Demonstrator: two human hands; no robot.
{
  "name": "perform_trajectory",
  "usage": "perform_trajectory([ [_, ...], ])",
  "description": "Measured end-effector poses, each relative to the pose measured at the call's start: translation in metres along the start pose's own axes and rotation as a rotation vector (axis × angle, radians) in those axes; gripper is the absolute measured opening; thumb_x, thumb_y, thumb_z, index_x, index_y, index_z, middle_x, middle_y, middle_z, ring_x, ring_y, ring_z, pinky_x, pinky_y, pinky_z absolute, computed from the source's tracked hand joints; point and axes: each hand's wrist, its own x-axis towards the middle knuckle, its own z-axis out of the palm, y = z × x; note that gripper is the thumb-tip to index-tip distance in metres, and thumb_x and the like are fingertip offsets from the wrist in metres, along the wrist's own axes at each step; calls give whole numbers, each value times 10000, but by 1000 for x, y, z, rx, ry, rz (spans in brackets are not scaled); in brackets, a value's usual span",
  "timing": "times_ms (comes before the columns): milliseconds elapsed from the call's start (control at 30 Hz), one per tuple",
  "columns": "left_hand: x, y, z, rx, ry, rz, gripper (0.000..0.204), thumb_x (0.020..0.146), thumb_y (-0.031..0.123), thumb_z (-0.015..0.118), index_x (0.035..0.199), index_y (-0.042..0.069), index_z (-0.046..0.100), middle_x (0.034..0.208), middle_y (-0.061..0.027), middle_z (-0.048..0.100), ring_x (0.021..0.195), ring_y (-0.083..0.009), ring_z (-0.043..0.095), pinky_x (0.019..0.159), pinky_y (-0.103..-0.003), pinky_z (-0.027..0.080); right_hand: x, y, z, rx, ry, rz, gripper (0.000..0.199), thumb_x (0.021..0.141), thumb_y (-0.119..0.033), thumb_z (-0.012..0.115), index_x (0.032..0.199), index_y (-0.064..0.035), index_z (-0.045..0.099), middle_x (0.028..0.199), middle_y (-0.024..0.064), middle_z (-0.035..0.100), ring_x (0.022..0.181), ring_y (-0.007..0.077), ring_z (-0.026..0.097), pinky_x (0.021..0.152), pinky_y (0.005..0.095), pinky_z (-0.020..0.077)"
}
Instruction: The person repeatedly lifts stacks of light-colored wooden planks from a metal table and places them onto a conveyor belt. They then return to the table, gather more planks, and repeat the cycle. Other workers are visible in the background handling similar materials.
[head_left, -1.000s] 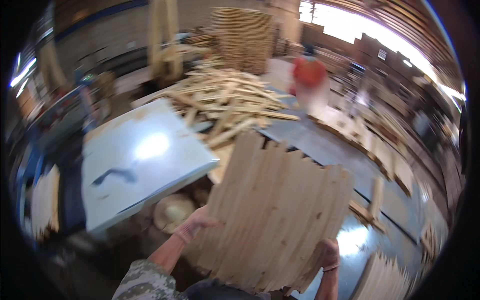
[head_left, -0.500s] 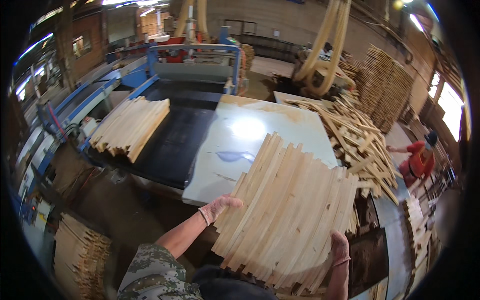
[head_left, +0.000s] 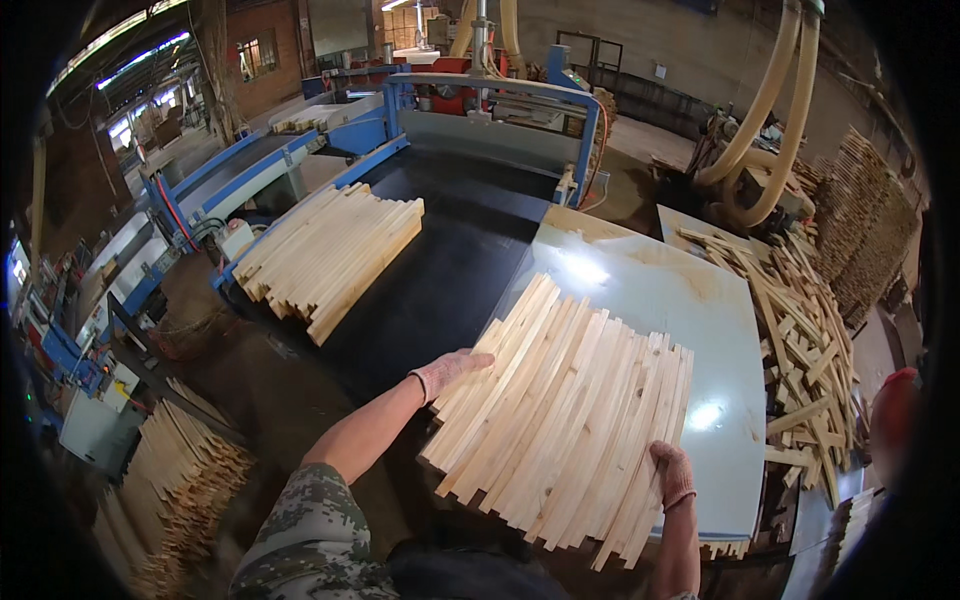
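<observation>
Camera swung left vs a second ago. Slat bundle (head_left: 570, 420) was right of the pale table (head_left: 730, 350), now overlaps it in view. Stack (head_left: 325, 250) on belt (head_left: 460, 215): left rim to nearer centre. Red-clad co-worker (head_left: 892, 420): now at right rim.

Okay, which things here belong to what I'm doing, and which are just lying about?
Likely in the job:
wooden slats, between left hand and right hand
slat bundle on black surface

Apparently lying about:
jumbled strips, right
slat stack, lower left
</observation>
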Motion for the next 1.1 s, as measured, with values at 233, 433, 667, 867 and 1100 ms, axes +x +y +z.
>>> perform_trajectory([
  [233, 61, 83, -85, 1148, 515, -159, 995, 892, 808, 622, 1481, 6, 579, 1416, -240, 662, 1307, -372, 654, 1107, -460, 514, 87, -28, 135, -45, -45, -37, 236, 908, -160, 720, 1014, 49, 742, 964, 117, 753, 833, 229, 722, 795, 367, 605],
  [433, 55, 94, -141, 1396, 822, -147, 1058, 839, 855, 611, 1477, 16, 521, 1384, -208, 629, 1321, -373, 615, 1083, -503, 500, 162, 0, 243, -151, -122, -5, 255, 907, -187, 771, 1032, 30, 725, 882, 66, 713, 770, 170, 679, 669, 336, 554],
  [667, 38, 94, -241, 1509, 703, 117, 1007, 959, 737, 545, 1688, 75, 332, 1782, -230, 190, 1653, -381, 154, 1337, -534, 63, 174, 8, 367, -397, -139, -15, 436, 961, -397, 781, 1075, 22, 745, 960, 93, 760, 831, 183, 681, 749, 376, 569],
  [867, 28, 77, -268, 1491, 700, 226, 957, 960, 677, 580, 1687, 104, 336, 1754, -255, 256, 1651, -398, 144, 1333, -563, 38, 126, -54, 427, -1560, -34, 149, 929, 915, -733, 672, 1443, 30, 627, 1306, 235, 736, 1188, 419, 703, 994, 487, 567],
  [1100, 21, 86, -268, 1532, 607, 252, 1002, 909, 722, 610, 1672, 116, 376, 1736, -235, 306, 1626, -382, 208, 1321, -578, 52, 105, 11, 488, -1656, 230, -503, 1034, 893, -692, 674, 1636, -28, 397, 1684, 263, 384, 1578, 418, 335, 1281, 544, 268],
])
